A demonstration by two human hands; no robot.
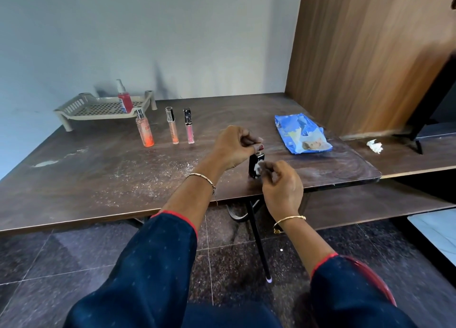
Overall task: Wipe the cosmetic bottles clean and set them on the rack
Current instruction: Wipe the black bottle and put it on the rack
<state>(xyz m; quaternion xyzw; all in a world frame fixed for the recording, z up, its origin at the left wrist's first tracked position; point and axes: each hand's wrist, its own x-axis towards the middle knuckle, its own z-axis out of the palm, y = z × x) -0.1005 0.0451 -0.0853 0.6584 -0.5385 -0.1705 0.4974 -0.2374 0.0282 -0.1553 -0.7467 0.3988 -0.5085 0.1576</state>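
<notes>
A small black bottle (254,163) stands upright near the table's front edge. My left hand (234,146) pinches its cap from above. My right hand (281,182) presses a small white wipe (259,166) against the bottle's side. Further back stand an orange spray bottle (145,130), a peach gloss tube (172,125) and a pink gloss tube (188,125), all upright in a row. A red pump bottle (124,98) stands on the beige slotted rack (93,109) at the back left.
A blue wet-wipe pack (302,134) lies to the right of my hands. A crumpled used tissue (375,146) sits on the lower side shelf. White dust speckles the dark wooden table (98,179). A wooden panel (370,56) rises at the right.
</notes>
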